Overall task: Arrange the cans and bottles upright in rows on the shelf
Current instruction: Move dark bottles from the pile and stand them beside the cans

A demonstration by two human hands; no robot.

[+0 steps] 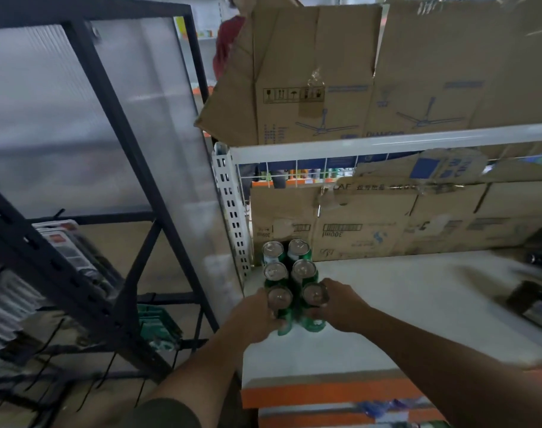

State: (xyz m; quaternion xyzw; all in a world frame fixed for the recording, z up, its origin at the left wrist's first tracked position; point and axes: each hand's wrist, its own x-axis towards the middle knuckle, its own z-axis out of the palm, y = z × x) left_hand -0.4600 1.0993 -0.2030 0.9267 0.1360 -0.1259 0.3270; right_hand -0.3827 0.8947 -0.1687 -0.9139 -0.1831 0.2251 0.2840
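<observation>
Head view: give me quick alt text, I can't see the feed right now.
The left hand grips the front-left green can and the right hand the front-right can, in a block of six upright cans, two across, at the left end of the white shelf. Cardboard lines the back.

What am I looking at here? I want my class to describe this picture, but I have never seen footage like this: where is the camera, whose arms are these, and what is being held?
There is no machine here: a person is working with bare hands. The single picture comes from a wide-angle camera worn on their head, looking forward and down, so the two arms reaching in from the bottom are their own. In front is a white shelf backed by flattened cardboard. At its left end stand six green cans, upright, in two lines of three. The left hand grips the front left can, and the right hand grips the front right can. To the left is a black metal rack.
</observation>
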